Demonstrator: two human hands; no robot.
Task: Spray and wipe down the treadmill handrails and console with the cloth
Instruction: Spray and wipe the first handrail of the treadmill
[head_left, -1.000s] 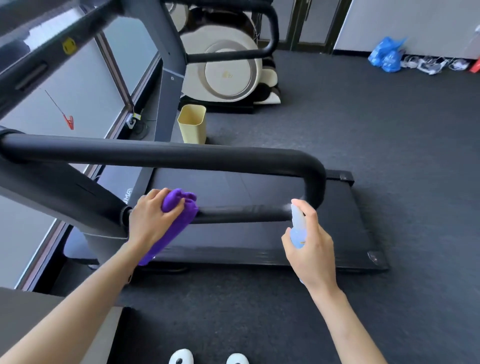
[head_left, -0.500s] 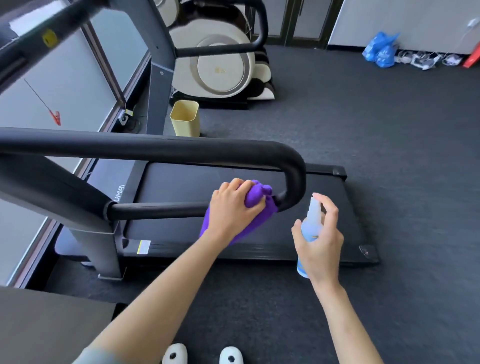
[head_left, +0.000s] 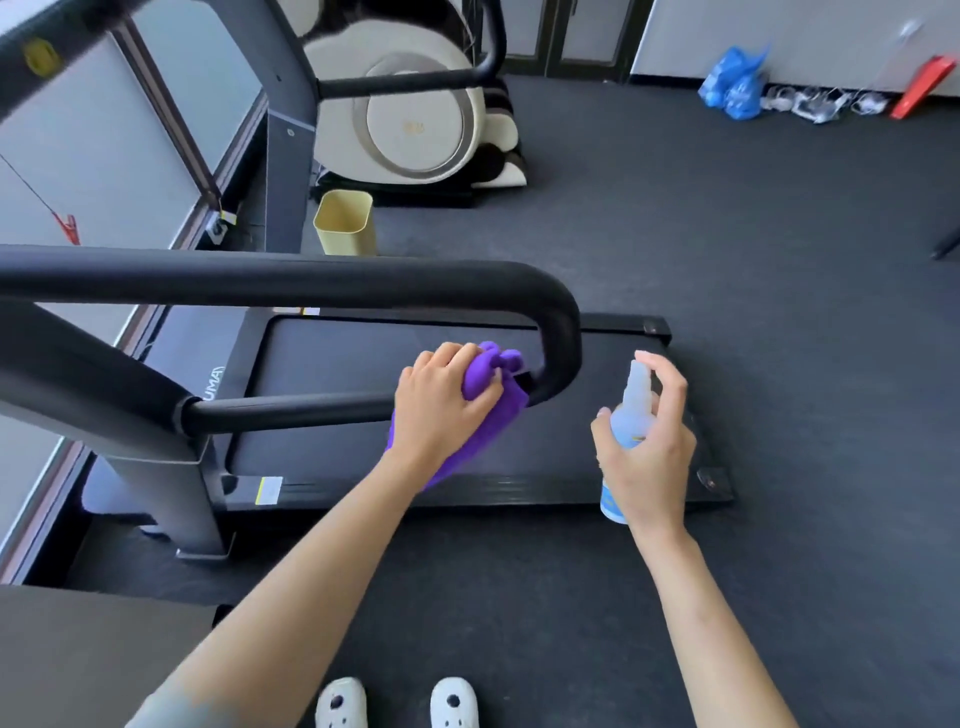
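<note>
Your left hand (head_left: 441, 410) is closed around the purple cloth (head_left: 488, 395), pressing it onto the lower handrail (head_left: 291, 413) at centre frame, right where that thin bar meets the curved end of the thick upper handrail (head_left: 322, 278). Your right hand (head_left: 647, 452), just right of centre, is wrapped around the spray bottle (head_left: 628, 415), held upright with your index finger curled over its nozzle. The bottle is near the cloth but apart from it. Both sit above the treadmill belt (head_left: 363, 364); the console is out of view.
</note>
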